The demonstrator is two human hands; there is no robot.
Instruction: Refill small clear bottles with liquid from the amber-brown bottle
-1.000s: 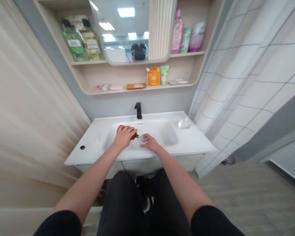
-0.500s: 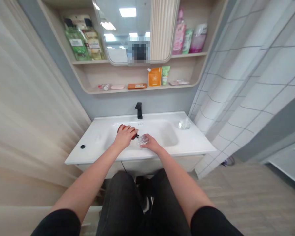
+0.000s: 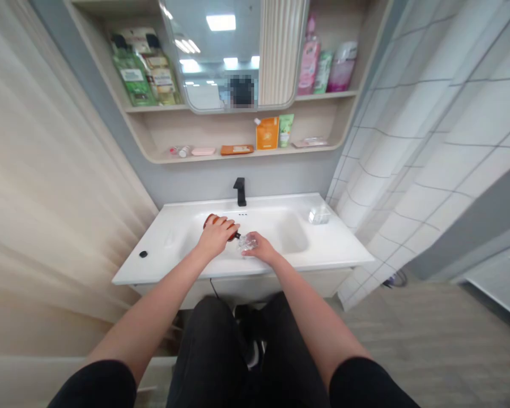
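Over the white sink basin (image 3: 293, 232), my left hand (image 3: 216, 237) is wrapped round a brown bottle (image 3: 211, 219). The bottle lies tilted on its side, its black neck end pointing right. That end is at the mouth of a clear, textured cup (image 3: 247, 242), which my right hand (image 3: 261, 247) grips from the right. Whether liquid runs between them is too small to tell. A small round black cap (image 3: 143, 254) rests on the left part of the counter.
Behind the basin stands a black faucet (image 3: 240, 191). A clear container (image 3: 319, 215) sits on the counter's right side. Above, a wall cabinet (image 3: 187, 127) holds several bottles, an orange pouch (image 3: 267, 133) and a green tube (image 3: 285, 130). Curtains (image 3: 63, 170) hang on both sides.
Almost nothing differs. Both hands stay in place with the bottle and the cup, and the view has shifted very slightly.
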